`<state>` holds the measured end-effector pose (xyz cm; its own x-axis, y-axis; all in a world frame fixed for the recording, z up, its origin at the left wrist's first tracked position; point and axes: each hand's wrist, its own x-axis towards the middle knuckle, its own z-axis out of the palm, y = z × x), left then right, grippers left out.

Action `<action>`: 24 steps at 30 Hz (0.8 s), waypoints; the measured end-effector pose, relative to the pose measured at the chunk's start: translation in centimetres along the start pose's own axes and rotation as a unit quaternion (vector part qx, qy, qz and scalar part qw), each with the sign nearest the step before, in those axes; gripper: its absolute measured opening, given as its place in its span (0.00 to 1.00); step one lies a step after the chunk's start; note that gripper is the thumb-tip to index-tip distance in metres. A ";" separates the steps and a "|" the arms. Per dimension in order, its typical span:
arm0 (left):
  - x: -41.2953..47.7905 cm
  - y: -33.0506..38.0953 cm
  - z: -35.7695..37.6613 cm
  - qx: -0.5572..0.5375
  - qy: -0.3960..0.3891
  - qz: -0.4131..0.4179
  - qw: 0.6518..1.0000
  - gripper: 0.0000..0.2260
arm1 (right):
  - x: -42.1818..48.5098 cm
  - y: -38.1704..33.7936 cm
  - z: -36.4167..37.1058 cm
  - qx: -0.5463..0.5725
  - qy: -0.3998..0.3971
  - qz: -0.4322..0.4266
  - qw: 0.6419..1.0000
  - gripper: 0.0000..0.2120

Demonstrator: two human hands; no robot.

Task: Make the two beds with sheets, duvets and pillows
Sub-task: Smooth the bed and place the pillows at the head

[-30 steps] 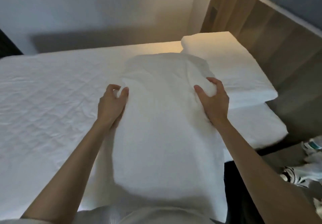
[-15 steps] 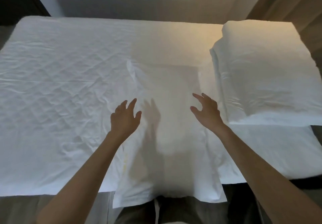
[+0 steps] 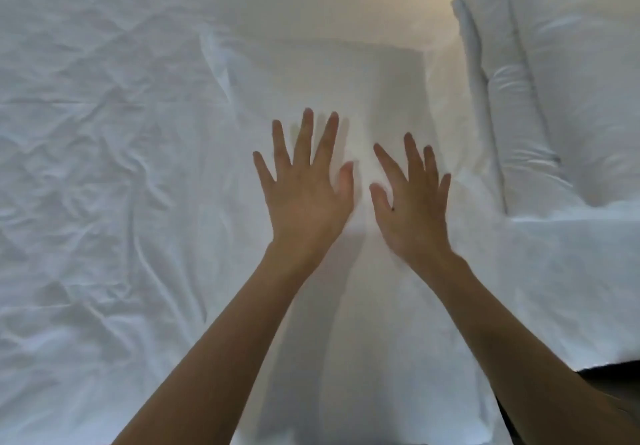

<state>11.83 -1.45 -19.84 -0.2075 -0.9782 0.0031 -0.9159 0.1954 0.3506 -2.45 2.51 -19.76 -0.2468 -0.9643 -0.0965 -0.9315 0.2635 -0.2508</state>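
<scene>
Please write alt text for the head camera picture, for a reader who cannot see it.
Seen from above, a left hand and a right hand, fingers spread and palms down, lie side by side on or just above a flat white pillowcase on a wrinkled white sheet. Folded white bedding lies to the right.

Two hands show at centre frame: one left hand (image 3: 304,199) and one right hand (image 3: 412,209). There is one flat white pillowcase (image 3: 311,74) mid-frame, one folded duvet (image 3: 561,98) at upper right, and one wrinkled sheet (image 3: 97,167) across the left.
</scene>
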 end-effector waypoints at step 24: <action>-10.9 -7.5 1.9 -0.207 -0.088 -0.135 0.965 0.27 | -7.5 3.8 2.9 0.197 0.092 0.062 0.974 0.17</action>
<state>20.34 7.86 -24.32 -0.0694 -0.9557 -0.2860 -0.7364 -0.1443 0.6610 -3.35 10.78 -22.74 -0.4288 -0.9033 0.0151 -0.7256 0.3344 -0.6014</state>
